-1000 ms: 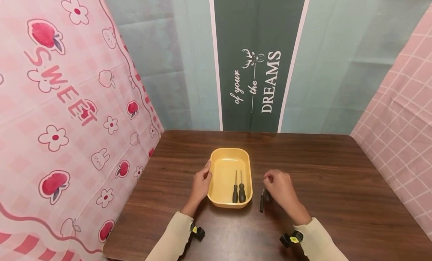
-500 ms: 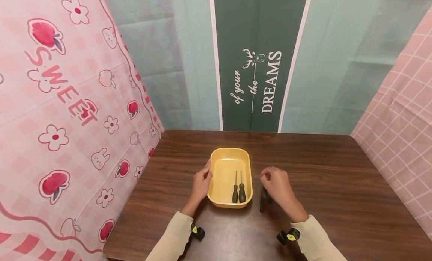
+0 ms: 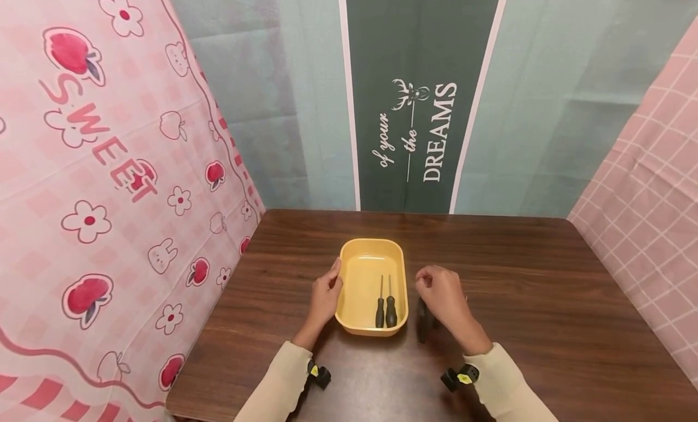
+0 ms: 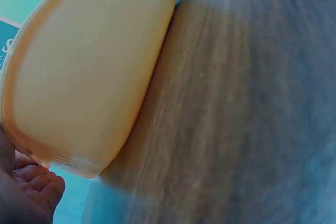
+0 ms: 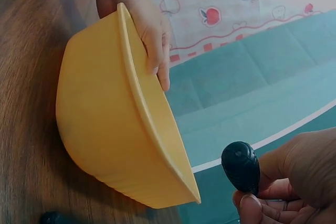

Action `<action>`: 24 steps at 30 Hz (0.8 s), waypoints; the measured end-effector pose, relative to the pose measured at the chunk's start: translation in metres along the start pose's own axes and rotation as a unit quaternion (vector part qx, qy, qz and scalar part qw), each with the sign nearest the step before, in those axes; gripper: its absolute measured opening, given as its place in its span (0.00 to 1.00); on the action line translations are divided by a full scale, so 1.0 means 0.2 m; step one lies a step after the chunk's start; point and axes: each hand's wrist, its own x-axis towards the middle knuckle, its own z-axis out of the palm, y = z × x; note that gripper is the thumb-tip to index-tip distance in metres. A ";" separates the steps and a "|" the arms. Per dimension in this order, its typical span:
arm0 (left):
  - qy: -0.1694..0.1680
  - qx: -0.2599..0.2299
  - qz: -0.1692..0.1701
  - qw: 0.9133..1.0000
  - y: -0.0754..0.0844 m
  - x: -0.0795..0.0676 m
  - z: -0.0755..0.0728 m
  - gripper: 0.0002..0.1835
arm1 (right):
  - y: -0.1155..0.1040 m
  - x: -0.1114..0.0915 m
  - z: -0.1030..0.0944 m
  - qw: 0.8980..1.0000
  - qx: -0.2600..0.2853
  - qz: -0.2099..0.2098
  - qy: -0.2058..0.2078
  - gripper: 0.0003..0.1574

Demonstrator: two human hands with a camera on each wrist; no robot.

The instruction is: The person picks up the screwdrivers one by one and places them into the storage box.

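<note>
A yellow rectangular tub (image 3: 357, 288) stands on the table, and my left hand (image 3: 326, 294) grips its left rim with the thumb over the edge. Two black-handled screwdrivers, a slim one (image 3: 380, 313) and a fatter one (image 3: 391, 313), lie inside on the right, tips pointing away from me. Just right of the tub, my right hand (image 3: 443, 291) pinches another screwdriver, whose bulbous black handle (image 5: 240, 167) shows in the right wrist view; its shaft is hidden by the fingers. Under that hand, a further black-handled screwdriver (image 3: 422, 335) lies on the table, partly covered.
The dark wood table (image 3: 518, 276) extends on both sides of the tub. A pink printed cloth (image 3: 125, 228) hangs at the left, a teal cloth (image 3: 305, 137) behind, and a pink checked cloth (image 3: 649, 185) at the right. Each wrist wears a black camera (image 3: 460, 378).
My right hand has moved left and slightly away from me, closer to the tub, carrying the screwdriver over the one on the table. My left hand and the tub stay put.
</note>
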 end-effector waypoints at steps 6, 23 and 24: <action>0.001 0.001 -0.005 1.000 0.00 0.00 0.00 0.22 | -0.01 0.01 0.02 1.000 0.006 -0.012 0.014 0.07; -0.001 -0.005 -0.009 1.000 0.01 0.00 0.00 0.22 | -0.04 0.03 0.05 1.000 0.019 -0.011 0.015 0.06; -0.001 -0.005 -0.009 1.000 0.01 0.00 0.00 0.22 | -0.05 0.03 0.05 1.000 0.020 -0.009 0.013 0.05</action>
